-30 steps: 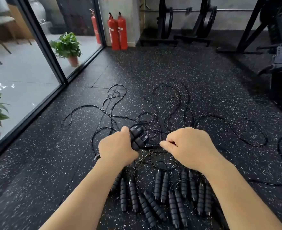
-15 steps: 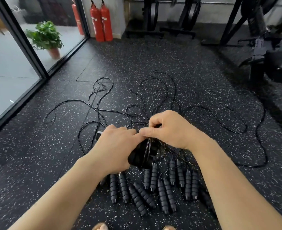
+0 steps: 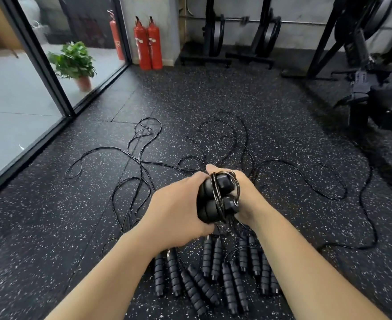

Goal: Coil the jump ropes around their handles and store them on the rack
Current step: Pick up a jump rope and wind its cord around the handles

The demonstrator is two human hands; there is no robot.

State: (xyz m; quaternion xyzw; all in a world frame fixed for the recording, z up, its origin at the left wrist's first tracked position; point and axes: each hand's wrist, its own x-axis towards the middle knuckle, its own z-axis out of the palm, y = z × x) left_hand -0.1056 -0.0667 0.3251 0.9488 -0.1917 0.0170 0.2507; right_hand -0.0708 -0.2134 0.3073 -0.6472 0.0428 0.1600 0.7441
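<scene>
Head view, frame centre: the left hand grips a pair of handles side by side, and the right hand pinches the cord looped over their ends. To my eye each turn wants pulling snug against the last, tension kept, so nothing slips. More handle pairs lie at lower centre, their cords sprawling beyond; no rack I can pick out.
</scene>
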